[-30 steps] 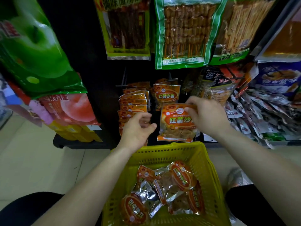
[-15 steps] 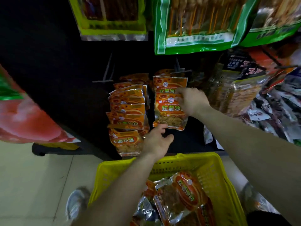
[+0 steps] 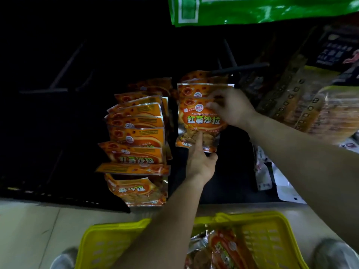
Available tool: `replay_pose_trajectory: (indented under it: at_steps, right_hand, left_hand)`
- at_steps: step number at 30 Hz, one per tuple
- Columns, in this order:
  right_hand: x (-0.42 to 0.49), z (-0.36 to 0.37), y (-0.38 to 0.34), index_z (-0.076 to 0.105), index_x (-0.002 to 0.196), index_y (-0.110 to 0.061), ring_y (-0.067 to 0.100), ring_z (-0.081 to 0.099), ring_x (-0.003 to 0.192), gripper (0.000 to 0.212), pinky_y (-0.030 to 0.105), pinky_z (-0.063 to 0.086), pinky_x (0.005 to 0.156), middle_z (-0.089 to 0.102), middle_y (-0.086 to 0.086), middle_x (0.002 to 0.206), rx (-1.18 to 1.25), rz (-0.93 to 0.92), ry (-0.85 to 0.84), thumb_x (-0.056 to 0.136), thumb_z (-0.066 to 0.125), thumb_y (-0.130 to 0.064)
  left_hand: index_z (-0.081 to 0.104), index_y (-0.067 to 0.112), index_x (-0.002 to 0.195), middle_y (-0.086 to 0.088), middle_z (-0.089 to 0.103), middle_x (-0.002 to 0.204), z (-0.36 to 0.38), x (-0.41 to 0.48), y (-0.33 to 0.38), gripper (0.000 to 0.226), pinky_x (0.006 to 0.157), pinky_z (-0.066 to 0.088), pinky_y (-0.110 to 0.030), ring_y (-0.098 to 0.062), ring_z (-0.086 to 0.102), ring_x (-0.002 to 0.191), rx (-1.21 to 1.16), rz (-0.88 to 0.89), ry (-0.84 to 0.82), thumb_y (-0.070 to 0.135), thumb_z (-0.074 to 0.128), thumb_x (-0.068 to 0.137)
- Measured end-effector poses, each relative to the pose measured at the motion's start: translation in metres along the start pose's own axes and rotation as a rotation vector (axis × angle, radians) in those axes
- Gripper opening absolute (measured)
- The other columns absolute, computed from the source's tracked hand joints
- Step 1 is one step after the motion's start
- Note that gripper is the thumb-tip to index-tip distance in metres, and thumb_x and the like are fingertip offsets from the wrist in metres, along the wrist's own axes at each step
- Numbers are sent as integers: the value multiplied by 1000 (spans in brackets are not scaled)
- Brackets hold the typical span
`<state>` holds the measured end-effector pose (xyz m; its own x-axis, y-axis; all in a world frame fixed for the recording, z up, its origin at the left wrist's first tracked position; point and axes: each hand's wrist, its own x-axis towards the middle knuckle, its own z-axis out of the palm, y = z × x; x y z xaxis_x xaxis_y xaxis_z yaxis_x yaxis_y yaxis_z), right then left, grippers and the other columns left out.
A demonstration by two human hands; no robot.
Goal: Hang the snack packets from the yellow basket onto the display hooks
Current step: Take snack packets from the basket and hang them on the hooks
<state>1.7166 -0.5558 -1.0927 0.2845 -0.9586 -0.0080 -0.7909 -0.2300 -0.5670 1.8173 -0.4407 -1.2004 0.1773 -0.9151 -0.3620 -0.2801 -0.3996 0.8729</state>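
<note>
An orange snack packet (image 3: 196, 121) hangs in front of others on the right-hand hook. My right hand (image 3: 231, 107) grips its upper right corner. My left hand (image 3: 201, 162) pinches its bottom edge from below, thumb and fingers on the clear lower part. To the left, a row of several matching orange packets (image 3: 136, 136) hangs on a neighbouring hook. The yellow basket (image 3: 272, 237) sits on the floor below, with more orange packets (image 3: 223, 249) inside; my left forearm crosses over it.
Empty black display hooks (image 3: 64, 68) stick out of the dark panel at the left. A big green bag (image 3: 252, 10) hangs overhead. Brown and clear packets (image 3: 303, 98) crowd the right side. My shoes (image 3: 332, 255) flank the basket on the pale floor.
The view has dropped and closed in on the hooks. My right hand pushed the packet up onto the right hook, and my left hand rose from the basket rim to take its bottom edge.
</note>
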Motion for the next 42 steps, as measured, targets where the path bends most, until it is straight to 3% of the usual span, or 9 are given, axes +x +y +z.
replay_pose_trajectory:
  at_steps: [7,11,13,16,20,25,27,32,42]
  right_hand:
    - [-19,3,-2,67,116,-20,29,51,114,30,39,43,97,61,6,120,-67,-201,357,87,63,-15]
    - [-31,10,-11,64,92,-28,11,65,82,14,15,48,65,67,-7,91,204,-67,258,89,58,-16]
    - [-40,21,-5,63,93,-26,15,67,87,12,11,42,61,70,-3,93,178,54,162,92,57,-15]
    - [-57,40,11,58,123,-18,29,64,107,29,21,38,73,69,9,116,144,193,52,93,55,-17]
    - [-65,64,23,19,155,-27,33,57,116,69,33,45,86,59,13,129,233,320,-64,96,54,-31]
    - [-54,80,21,4,157,-39,30,52,126,76,31,43,97,46,10,144,337,331,-42,98,52,-32]
    - [-48,82,19,3,157,-40,26,50,129,76,28,41,101,44,5,149,375,302,-45,99,51,-29]
    - [-49,82,22,5,157,-40,23,52,128,76,40,45,106,47,3,147,404,286,-38,98,52,-28]
    - [-95,53,-1,22,153,-31,29,55,121,64,41,48,100,51,9,139,332,279,-41,98,55,-32]
  left_hand:
    - [8,56,152,5,24,155,1,14,-4,82,105,36,-31,-23,38,140,28,-15,5,27,61,97]
    - [12,52,154,6,28,156,-1,15,-5,80,101,33,-25,-20,39,139,10,4,-9,25,61,97]
    - [15,50,155,7,34,156,-3,14,-8,79,108,36,-28,-18,40,140,-17,22,-24,20,60,98]
    - [20,48,155,8,38,154,-8,9,-11,77,114,39,-35,-15,42,139,-61,21,-21,14,58,98]
    - [22,41,156,5,33,159,-13,8,-13,75,115,39,-39,-17,39,141,-50,49,48,11,58,98]
    - [23,41,157,4,30,156,-15,10,-18,75,112,38,-29,-16,39,140,-27,62,87,9,57,98]
    - [23,41,156,5,27,160,-14,12,-21,76,116,36,-33,-16,36,144,-36,58,65,7,57,97]
    - [22,45,156,11,19,164,-12,14,-27,77,119,33,-40,-15,26,149,-5,65,47,9,57,97]
    - [25,50,152,8,33,159,-33,-37,-14,69,113,40,-43,-19,41,141,53,24,17,25,58,96]
